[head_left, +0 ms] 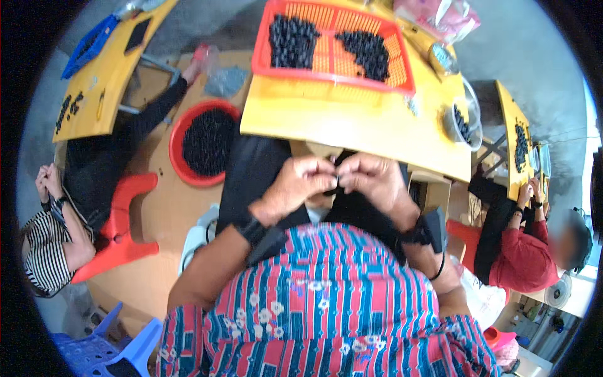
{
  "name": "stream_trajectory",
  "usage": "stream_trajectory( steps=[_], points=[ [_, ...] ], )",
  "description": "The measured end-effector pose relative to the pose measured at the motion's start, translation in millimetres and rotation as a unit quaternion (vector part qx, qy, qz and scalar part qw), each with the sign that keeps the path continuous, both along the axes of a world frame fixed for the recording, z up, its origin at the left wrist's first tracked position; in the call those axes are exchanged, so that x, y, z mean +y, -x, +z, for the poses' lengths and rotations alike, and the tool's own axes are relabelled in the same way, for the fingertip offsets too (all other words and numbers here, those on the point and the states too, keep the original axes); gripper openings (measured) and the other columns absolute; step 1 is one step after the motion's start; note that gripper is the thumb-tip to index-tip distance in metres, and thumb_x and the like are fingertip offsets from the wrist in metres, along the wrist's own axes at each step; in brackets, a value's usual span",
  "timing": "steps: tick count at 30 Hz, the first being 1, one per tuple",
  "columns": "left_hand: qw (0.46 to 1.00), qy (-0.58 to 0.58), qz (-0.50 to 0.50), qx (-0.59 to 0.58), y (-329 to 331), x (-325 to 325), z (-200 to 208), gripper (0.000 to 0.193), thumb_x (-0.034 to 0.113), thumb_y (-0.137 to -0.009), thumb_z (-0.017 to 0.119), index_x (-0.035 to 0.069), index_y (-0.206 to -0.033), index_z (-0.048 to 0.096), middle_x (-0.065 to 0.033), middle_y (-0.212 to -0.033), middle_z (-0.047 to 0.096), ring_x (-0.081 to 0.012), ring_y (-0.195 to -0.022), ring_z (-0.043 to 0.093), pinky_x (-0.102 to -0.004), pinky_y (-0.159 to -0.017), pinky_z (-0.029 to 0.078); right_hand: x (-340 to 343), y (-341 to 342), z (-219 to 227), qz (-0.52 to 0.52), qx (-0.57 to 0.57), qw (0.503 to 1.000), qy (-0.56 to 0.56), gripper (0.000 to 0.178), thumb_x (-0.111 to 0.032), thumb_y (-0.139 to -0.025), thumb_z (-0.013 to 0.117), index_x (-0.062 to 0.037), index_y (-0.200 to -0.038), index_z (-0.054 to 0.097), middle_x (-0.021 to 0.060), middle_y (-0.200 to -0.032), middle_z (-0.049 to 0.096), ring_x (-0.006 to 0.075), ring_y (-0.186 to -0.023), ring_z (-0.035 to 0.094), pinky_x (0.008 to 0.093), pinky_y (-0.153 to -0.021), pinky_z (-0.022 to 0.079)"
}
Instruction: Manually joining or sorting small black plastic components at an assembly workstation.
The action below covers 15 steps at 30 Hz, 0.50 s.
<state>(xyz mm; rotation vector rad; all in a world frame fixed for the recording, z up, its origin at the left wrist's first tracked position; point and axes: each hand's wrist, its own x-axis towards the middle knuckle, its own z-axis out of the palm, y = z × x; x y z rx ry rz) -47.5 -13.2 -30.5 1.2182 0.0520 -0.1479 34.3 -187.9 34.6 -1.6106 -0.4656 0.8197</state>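
Observation:
My left hand [293, 185] and my right hand [379, 182] meet above my lap, just short of the table edge. Both are closed in a pinch, fingertips nearly touching around a small black piece [338, 178]. Most of that piece is hidden by the fingers, so its exact kind cannot be made out. Beyond my hands, a red-orange plastic basket [326, 61] stands on the yellow table [339, 116]. Inside it lie two heaps of small black pieces, a left heap [293, 43] and a right heap [370, 55].
On the floor at left, a red basin [178, 151] holds many black pieces [207, 143]. A clear plastic tub [475, 125] with dark pieces sits at the table's right corner. Co-workers sit left [53, 242] and right [524, 257]. A red stool [122, 232] stands left.

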Motion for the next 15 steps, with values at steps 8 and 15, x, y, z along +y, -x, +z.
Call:
stream_trajectory(
  steps=[8,15],
  points=[
    [0.994,0.097,-0.031,0.049,1,-2,6,0.016,0.008,-0.085,0.066,0.001,-0.099,0.062,0.0008,-0.086,0.060,-0.0053,-0.079,0.055,-0.0200,-0.073,0.047,0,-9,14,-0.008,-0.031,0.999,0.002,0.009,0.004,-0.081,0.063,-0.0004,-0.089,0.066,0.0016,-0.079,0.063,0.0076,-0.068,0.059,0.0209,-0.063,0.049],
    [0.991,0.116,-0.025,0.062,-9,3,3,0.015,0.003,-0.084,0.064,0.002,-0.099,0.062,0.0001,-0.088,0.061,-0.0057,-0.080,0.056,-0.0197,-0.074,0.047,9,-96,51,-0.078,-0.172,0.980,0.059,0.008,-0.001,-0.083,0.062,-0.0006,-0.090,0.066,0.0001,-0.077,0.063,0.0051,-0.065,0.055,0.0194,-0.058,0.045]
  ],
)
